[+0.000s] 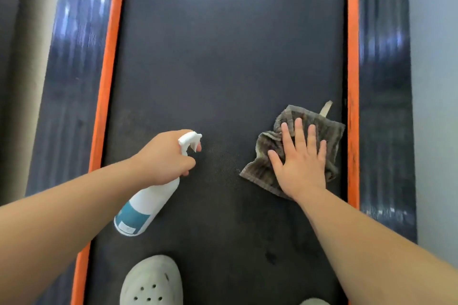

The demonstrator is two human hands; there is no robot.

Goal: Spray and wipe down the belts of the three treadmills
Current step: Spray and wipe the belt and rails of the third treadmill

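While the left hand (166, 156) grips the white spray bottle (148, 203) round its neck, one finger curled at the trigger and the nozzle aimed right and a little far, the right hand (301, 163) lies flat, fingers spread and straight, pressing a grey-brown striped cloth (327, 131) onto the treadmill belt (223, 69). That cloth sits on the right of the belt, just beside the right orange edge strip (353, 57), its hanging loop pointing far. Bare belt between the two hands lies left of the cloth and in line with the nozzle, so a wipe would likely sweep leftward across it. Belt's long axis runs near to far, with most of its length beyond both hands. A pale perforated clog (152, 282) stands on the near belt, behind the bottle. Nothing lies on the belt between cloth and left orange strip (107, 77) except the bottle hand itself.
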